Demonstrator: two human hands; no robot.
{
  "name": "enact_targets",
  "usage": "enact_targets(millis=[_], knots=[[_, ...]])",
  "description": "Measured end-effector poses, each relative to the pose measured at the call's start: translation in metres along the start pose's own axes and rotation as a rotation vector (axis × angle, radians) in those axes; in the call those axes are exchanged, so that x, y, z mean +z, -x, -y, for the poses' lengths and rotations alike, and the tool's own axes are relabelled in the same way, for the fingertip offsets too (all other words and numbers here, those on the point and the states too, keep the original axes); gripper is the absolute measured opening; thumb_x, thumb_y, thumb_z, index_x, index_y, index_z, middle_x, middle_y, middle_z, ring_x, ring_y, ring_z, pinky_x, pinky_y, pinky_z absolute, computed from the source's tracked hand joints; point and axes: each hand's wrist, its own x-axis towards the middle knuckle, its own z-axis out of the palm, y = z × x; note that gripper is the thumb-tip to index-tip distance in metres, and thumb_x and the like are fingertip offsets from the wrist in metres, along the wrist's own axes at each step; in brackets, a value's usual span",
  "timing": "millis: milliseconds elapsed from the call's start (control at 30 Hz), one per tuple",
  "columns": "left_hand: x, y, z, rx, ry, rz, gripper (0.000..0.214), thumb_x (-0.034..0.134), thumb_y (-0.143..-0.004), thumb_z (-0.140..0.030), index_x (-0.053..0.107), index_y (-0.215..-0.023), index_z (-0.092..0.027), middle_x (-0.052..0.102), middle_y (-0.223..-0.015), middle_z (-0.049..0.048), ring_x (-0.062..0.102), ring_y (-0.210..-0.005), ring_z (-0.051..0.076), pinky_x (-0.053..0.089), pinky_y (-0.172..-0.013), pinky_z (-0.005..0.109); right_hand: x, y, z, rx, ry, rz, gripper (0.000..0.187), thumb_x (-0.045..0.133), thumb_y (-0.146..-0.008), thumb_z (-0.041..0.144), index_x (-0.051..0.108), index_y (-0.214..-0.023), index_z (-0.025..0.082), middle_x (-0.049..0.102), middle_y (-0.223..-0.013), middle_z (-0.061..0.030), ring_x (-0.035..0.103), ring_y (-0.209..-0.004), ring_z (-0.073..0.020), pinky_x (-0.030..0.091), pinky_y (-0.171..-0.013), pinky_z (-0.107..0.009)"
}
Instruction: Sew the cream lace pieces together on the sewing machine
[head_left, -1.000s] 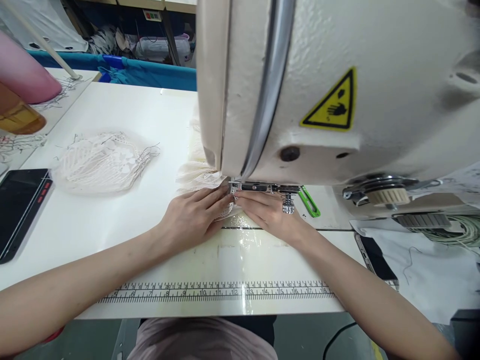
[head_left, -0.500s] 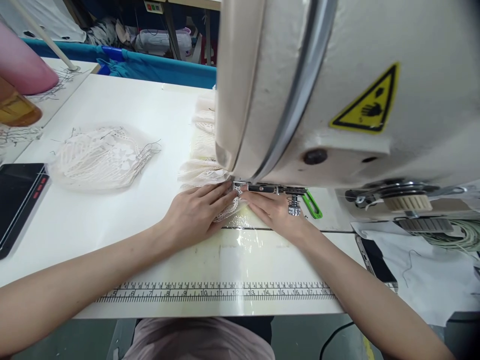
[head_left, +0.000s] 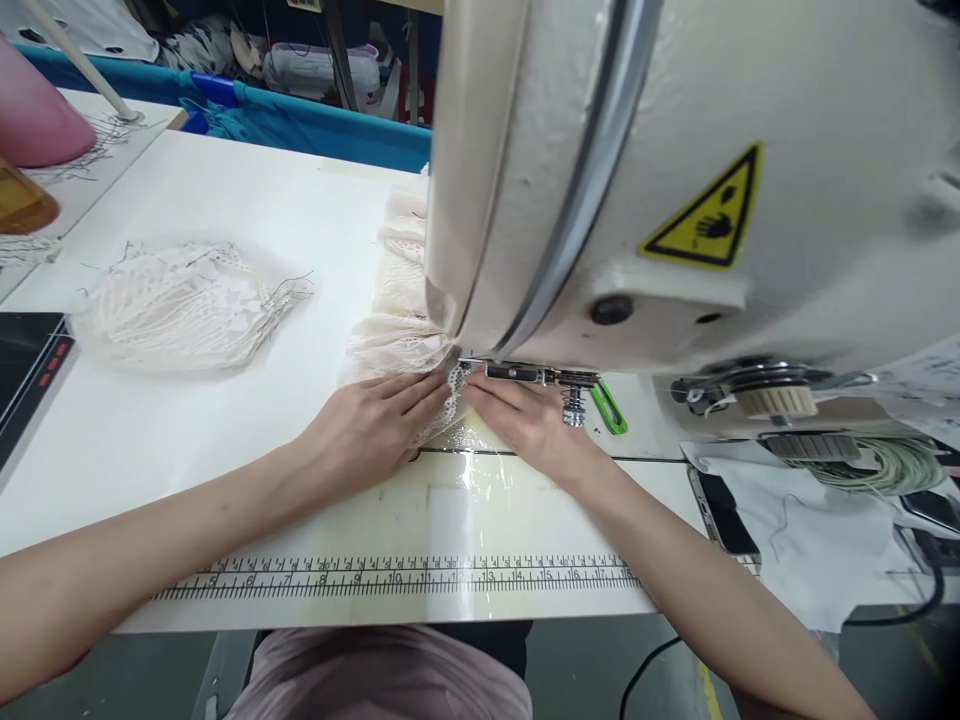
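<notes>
Under the head of a sewing machine (head_left: 517,180) lies a strip of white lace (head_left: 452,400), joined to gathered cream fabric (head_left: 397,345) that spreads out behind and to the left. My left hand (head_left: 375,420) rests flat on the lace and fabric, fingers stretched toward the needle area. On the other side of the lace, my right hand (head_left: 521,420) lies flat with its fingers extended, the tips touching the lace edge beside the presser foot. The machine's metal guide parts (head_left: 525,373) pass over my right fingers. The needle itself is hidden.
A bundle of white lace (head_left: 187,305) with loose threads lies left, near a black device (head_left: 30,370). Green thread snips (head_left: 609,405) sit behind my right hand. At right are a phone (head_left: 724,510), white cloth (head_left: 795,530) and coiled cord (head_left: 885,465). A ruler tape (head_left: 405,577) edges the table.
The whole view has shifted slightly, so things sit a little further left. My left hand has drawn back slightly from the needle area, and more lace shows between my hands.
</notes>
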Motion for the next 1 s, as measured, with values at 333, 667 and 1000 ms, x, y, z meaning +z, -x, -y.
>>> enact_targets(millis=[333, 667, 1000], knots=[[0.003, -0.002, 0.001, -0.046, 0.007, -0.059, 0.033, 0.044, -0.091, -0.017, 0.067, -0.112, -0.006, 0.069, -0.118, 0.0133, 0.069, -0.103, 0.026, 0.059, -0.087, 0.039, -0.007, -0.011, 0.018, 0.013, 0.123, -0.033, 0.02, 0.057, -0.094, 0.019, 0.062, -0.112, 0.022, 0.072, -0.105, 0.0032, 0.068, -0.093, -0.0106, 0.048, -0.074, -0.023], [0.002, -0.004, -0.001, -0.112, 0.061, -0.075, 0.032, 0.048, -0.089, -0.018, 0.063, -0.116, -0.008, 0.071, -0.112, 0.0125, 0.069, -0.098, 0.023, 0.058, -0.084, 0.034, -0.009, -0.015, 0.019, -0.036, 0.048, 0.001, 0.014, 0.056, -0.089, 0.011, 0.064, -0.097, 0.019, 0.072, -0.1, 0.0052, 0.065, -0.086, -0.009, 0.05, -0.076, -0.021], [0.003, -0.002, 0.0, -0.071, -0.003, -0.087, 0.031, 0.046, -0.092, -0.021, 0.068, -0.11, -0.007, 0.071, -0.112, 0.0127, 0.07, -0.096, 0.024, 0.058, -0.082, 0.035, -0.01, -0.012, 0.02, -0.07, 0.058, -0.035, 0.019, 0.06, -0.086, 0.008, 0.066, -0.097, 0.022, 0.074, -0.099, 0.0068, 0.065, -0.09, -0.0093, 0.05, -0.081, -0.021]])
